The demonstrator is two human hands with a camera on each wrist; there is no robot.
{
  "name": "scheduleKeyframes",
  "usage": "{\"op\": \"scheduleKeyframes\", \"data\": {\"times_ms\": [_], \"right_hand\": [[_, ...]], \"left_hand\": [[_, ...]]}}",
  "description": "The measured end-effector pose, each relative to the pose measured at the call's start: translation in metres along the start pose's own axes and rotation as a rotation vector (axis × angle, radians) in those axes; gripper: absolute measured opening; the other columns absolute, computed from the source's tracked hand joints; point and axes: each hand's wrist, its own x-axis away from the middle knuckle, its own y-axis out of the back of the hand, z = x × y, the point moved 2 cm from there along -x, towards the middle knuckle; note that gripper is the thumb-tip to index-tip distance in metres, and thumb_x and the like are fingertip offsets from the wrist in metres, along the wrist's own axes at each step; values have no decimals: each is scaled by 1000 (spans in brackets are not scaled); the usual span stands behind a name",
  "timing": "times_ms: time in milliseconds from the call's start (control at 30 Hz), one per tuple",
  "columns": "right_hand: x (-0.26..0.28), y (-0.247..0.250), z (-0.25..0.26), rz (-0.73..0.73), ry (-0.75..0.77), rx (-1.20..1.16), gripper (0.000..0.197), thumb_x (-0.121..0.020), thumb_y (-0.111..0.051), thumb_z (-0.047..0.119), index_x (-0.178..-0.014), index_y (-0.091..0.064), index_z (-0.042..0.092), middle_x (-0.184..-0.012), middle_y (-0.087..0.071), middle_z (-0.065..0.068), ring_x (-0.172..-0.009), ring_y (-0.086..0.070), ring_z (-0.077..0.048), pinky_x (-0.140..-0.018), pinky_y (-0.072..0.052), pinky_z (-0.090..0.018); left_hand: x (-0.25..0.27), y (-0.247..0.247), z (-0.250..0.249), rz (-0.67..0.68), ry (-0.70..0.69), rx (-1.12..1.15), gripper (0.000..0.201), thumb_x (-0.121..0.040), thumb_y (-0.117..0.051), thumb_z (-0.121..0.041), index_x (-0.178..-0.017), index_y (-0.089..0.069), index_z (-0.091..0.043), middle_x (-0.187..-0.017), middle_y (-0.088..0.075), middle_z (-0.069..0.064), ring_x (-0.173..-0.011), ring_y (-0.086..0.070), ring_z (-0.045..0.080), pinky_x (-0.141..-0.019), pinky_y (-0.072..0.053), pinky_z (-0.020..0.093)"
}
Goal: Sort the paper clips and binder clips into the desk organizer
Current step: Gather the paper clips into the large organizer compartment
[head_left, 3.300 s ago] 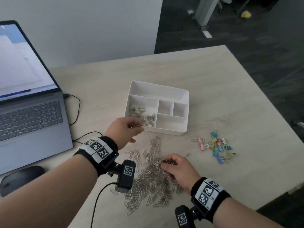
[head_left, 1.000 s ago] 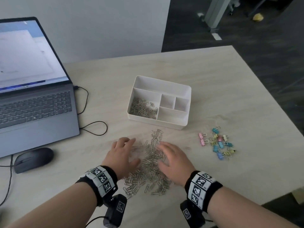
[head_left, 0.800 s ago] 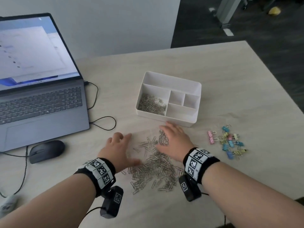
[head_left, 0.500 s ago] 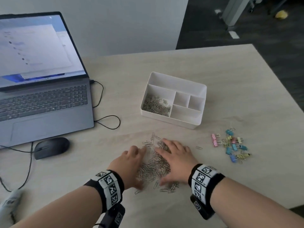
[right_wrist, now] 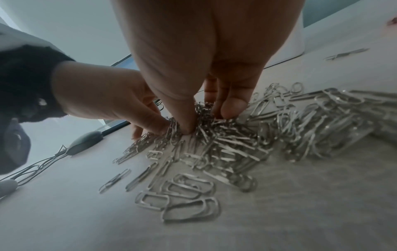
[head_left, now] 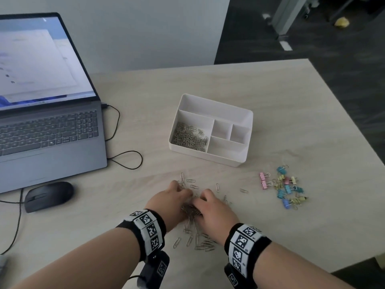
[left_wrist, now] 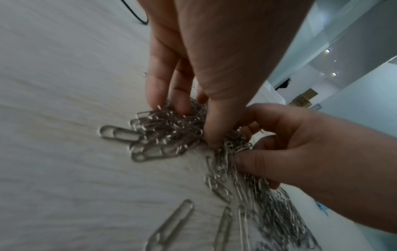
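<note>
Pale wood desk [head_left: 270, 97] fills my view, dark floor beyond. My left hand [head_left: 166, 205] and right hand [head_left: 214, 213] sit side by side, fingers curled narrow and pinching a bunched pile of paper clips [head_left: 190, 209] between them. On the wrist views, thumbs and fingertips [left_wrist: 182, 103] dig into the wire tangle, and loose clips lie scattered around. Ahead stands the white desk organizer [head_left: 239, 115], with clips already in its near-left compartment. Coloured binder clips [head_left: 285, 188] lie to my right, well apart from the hands. A laptop [head_left: 48, 130], mouse [head_left: 49, 196] and black cable [head_left: 125, 161] lie to the left.
</note>
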Motion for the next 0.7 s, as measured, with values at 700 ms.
{"op": "scheduleKeyframes", "data": {"times_ms": [700], "right_hand": [[-48, 78, -4, -165, -157, -643, 10, -80, -66, 12, -83, -58, 18, -66, -56, 8, -51, -46, -13, -44, -39, -25]], "left_hand": [[-3, 12, 43, -108, 203, 610, 13, -77, -64, -11, -81, -72, -21, -85, -67, -3, -65, -69, 18, -56, -61, 34]]}}
